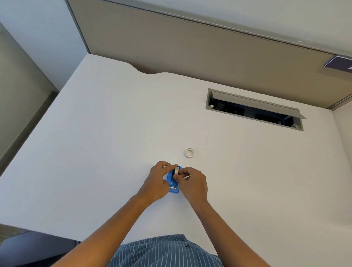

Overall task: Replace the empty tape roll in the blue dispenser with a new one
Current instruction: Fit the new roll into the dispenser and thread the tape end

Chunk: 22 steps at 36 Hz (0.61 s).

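The blue dispenser (174, 185) lies on the white desk (102, 142), its metal cutter end toward me. My left hand (157, 181) grips its left side. My right hand (193, 184) pinches a pale tape roll (176, 171) standing on edge in the dispenser's far end. A second small whitish ring, another tape roll (189, 153), lies flat on the desk just beyond and to the right, apart from both hands. Which of the two is the empty one I cannot tell.
An open cable hatch (255, 108) with a raised grey lid is sunk into the desk at the back right. A beige partition (195, 47) runs along the desk's far edge. A dark chair (35, 250) stands at the lower left.
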{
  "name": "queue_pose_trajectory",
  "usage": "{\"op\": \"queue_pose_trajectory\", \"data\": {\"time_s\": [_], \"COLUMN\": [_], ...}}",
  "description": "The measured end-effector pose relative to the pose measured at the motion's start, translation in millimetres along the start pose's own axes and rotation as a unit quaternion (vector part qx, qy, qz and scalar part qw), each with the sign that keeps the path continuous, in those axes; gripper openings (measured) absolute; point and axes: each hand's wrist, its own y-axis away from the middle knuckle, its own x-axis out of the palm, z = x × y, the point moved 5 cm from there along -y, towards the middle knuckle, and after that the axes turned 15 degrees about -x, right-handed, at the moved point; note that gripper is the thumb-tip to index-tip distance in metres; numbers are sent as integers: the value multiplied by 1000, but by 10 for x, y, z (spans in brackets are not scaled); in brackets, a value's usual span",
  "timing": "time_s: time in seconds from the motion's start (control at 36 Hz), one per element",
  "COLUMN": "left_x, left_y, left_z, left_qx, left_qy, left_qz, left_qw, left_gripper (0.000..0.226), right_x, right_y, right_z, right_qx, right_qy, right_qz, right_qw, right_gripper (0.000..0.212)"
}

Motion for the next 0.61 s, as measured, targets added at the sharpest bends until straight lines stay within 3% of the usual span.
{"op": "queue_pose_trajectory", "data": {"time_s": [0.61], "left_x": [13], "left_y": [149], "left_z": [34], "left_qx": [31], "left_qy": [-16], "left_qz": [-26], "left_qw": [999], "left_gripper": [70], "right_x": [24], "right_y": [-31], "right_z": [-50], "right_qx": [49], "right_qy": [-74], "right_qz": [-29], "right_qw": [996], "right_gripper": [16]}}
